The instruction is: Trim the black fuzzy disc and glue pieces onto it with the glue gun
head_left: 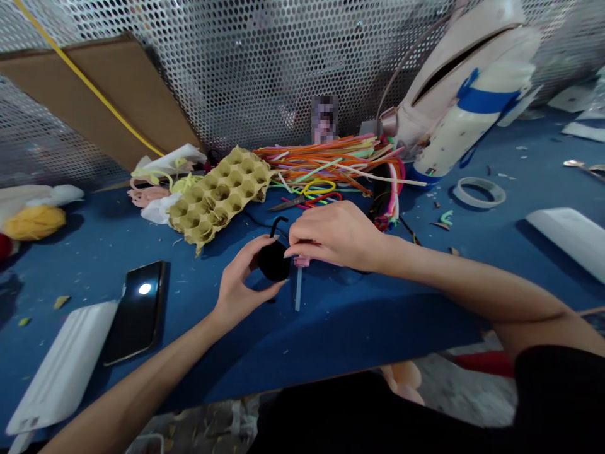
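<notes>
My left hand (241, 277) grips a black, round, fuzzy-looking piece (273, 260) between thumb and fingers, above the blue table. A bent black stem (278, 225) sticks up from its top. My right hand (333, 234) is closed in a pinch at the piece's right edge; what its fingertips hold is hidden. Under that hand lies a pink object (302, 260), mostly covered, with a translucent stick (298, 290) pointing out toward me. Just behind my hands, scissors (293, 202) with coloured handles rest on the table.
Behind stand an egg carton (222, 192) and a heap of coloured pipe cleaners (326, 157). A phone (137, 312) and a white bar (63, 366) lie left. On the right are a tape roll (479, 192), a bottle (466, 126) and another white bar (571, 239).
</notes>
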Available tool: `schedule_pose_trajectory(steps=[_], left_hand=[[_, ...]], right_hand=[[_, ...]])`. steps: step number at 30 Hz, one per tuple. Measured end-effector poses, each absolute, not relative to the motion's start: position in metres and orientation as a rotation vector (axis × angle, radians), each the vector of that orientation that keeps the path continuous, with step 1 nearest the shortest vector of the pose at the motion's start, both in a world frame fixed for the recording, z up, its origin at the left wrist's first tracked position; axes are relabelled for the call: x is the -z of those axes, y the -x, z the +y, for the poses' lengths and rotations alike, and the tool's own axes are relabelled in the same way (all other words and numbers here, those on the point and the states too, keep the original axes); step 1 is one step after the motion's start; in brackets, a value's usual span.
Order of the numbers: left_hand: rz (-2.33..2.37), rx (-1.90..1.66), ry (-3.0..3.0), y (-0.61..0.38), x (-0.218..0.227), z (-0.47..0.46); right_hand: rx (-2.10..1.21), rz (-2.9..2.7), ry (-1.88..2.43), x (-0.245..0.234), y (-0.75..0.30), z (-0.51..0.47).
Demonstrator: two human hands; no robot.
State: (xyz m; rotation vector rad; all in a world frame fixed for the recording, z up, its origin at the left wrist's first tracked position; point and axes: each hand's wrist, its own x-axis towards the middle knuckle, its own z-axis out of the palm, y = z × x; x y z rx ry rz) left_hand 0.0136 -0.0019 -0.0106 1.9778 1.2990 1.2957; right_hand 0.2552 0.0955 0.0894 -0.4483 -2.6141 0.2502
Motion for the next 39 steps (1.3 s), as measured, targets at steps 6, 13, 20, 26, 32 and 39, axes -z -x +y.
schedule_pose_trajectory(steps=[6, 13, 20, 26, 32, 39], left_hand=[[1.299, -1.328, -1.960, -0.014, 0.010, -0.002], [1.256, -1.331, -1.962, -0.018, 0.007, -0.004], [1.247, -1.317, -1.974, -0.018, 0.006, -0.004], [1.214, -1.337, -1.991, -0.019, 0.006, -0.005], [1.252, -1.267, -2.179, -0.020, 0.001, -0.009], [1.218, -1.180, -2.477, -0.026, -0.009, -0.013]], right_hand=[[-0.206, -2.616, 0.519, -0.095, -0.254, 0.090], [-0.314, -2.600, 0.404, -0.082, -0.260, 0.071], [-0.389, -2.660, 0.196, -0.082, -0.284, 0.039], [-0.262, -2.458, 0.250, -0.057, -0.282, 0.044], [-0.152, -2.284, 0.223, -0.028, -0.282, 0.052], [-0.218, -2.229, 0.282, -0.031, -0.283, 0.048]])
